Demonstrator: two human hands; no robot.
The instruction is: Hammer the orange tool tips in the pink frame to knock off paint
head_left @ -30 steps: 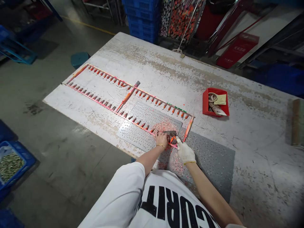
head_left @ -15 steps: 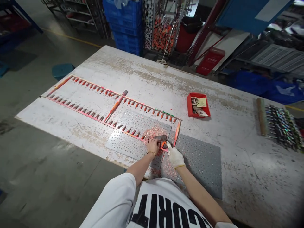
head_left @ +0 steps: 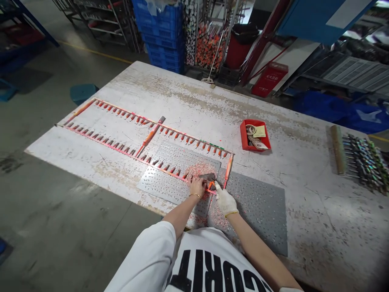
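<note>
A long, paint-stained frame [head_left: 148, 137] lies on the table, with rows of small orange and dark lure-like pieces [head_left: 187, 140] along its long bars. My bare left hand [head_left: 197, 187], a bracelet at its wrist, has its fingers curled down at the near bar. Whatever lies under those fingertips is hidden. My right hand [head_left: 226, 201] wears a white knit glove and is closed on a dark flat-bladed tool [head_left: 208, 177]. Between the hands shows a bright orange bit [head_left: 211, 185], whose kind is unclear. Pink and orange shavings [head_left: 199, 168] are heaped just beyond my left fingers.
Two grey dimpled sheets [head_left: 258, 207] lie beneath the work. A red bin [head_left: 243, 140] with a tape roll and papers stands farther right. Shiny lures [head_left: 364, 162] lie at the right edge. Blue crates [head_left: 165, 36] and a red box [head_left: 269, 79] stand beyond the table [head_left: 328, 202].
The view has shifted slightly, so everything sits a little lower and to the right. Both hands stay at the same spot on the frame, with hardly any visible movement.
</note>
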